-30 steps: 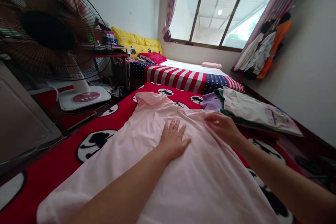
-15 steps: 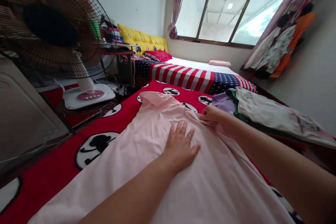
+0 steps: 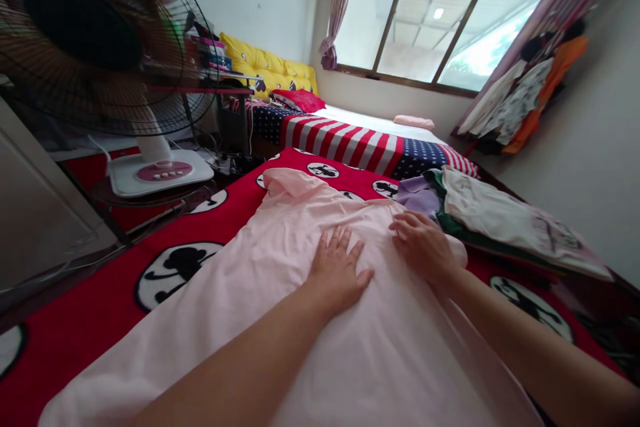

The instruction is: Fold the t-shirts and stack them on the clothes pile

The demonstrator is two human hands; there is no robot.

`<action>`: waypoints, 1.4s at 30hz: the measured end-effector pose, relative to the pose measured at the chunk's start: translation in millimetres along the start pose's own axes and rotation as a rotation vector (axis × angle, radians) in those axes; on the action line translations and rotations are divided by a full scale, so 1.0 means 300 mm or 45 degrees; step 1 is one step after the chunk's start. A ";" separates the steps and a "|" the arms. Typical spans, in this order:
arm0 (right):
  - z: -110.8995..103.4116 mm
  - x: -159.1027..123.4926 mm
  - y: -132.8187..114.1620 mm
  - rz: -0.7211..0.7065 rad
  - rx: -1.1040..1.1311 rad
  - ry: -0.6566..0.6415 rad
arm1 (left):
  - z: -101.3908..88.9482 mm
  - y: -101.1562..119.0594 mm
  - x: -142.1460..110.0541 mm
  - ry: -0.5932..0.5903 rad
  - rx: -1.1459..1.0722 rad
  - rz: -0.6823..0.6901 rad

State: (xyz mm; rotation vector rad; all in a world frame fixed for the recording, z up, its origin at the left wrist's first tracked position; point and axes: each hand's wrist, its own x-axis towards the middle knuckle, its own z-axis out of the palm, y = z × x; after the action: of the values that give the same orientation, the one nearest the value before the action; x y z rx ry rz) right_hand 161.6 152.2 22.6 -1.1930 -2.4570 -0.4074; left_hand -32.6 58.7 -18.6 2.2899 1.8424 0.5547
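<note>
A pale pink shirt (image 3: 280, 280) lies spread over a red blanket (image 3: 95, 280) with black-and-white round prints. My left hand (image 3: 336, 271) rests flat on the middle of the shirt, its fingers spread. To the right, my right hand (image 3: 423, 245) lies on the shirt near its far right part, fingers loosely bent and a little apart, holding no cloth that I can see. A flap of the shirt, probably a sleeve, sticks out just beyond this hand. Light creases run across the cloth around both hands.
Folded clothes, a white shirt (image 3: 490, 203) over green and a purple garment (image 3: 419, 195), lie to the right. A fan (image 3: 160, 173) stands on a stool at left. Behind are a bed with a flag-patterned cover (image 3: 345, 147) and hanging clothes (image 3: 525, 97) by the window.
My right hand has let go of the pinched cloth at the shirt's far right edge and moved onto the shirt, fingers now apart. The left hand stays flat in nearly the same spot.
</note>
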 end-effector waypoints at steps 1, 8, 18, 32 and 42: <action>-0.015 -0.050 0.015 -0.038 -0.071 -0.064 | 0.001 0.000 0.001 -0.005 -0.002 -0.005; -0.071 -0.275 0.222 0.139 -0.186 -0.109 | 0.004 0.001 -0.001 -0.004 -0.009 -0.002; -0.061 -0.049 -0.091 0.210 0.197 0.078 | 0.002 0.000 -0.002 -0.016 -0.020 0.004; 0.124 -0.034 -0.014 0.741 0.762 0.602 | -0.023 -0.022 0.007 -0.004 -0.009 0.036; 0.108 -0.054 0.051 0.854 0.271 0.243 | -0.021 -0.026 0.011 0.022 -0.017 0.061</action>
State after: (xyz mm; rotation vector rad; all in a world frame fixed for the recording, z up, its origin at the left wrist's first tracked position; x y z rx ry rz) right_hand 176.4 163.8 -12.0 -1.6830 -1.7475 -0.0574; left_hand -41.5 62.8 -14.8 2.3335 1.7898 0.5943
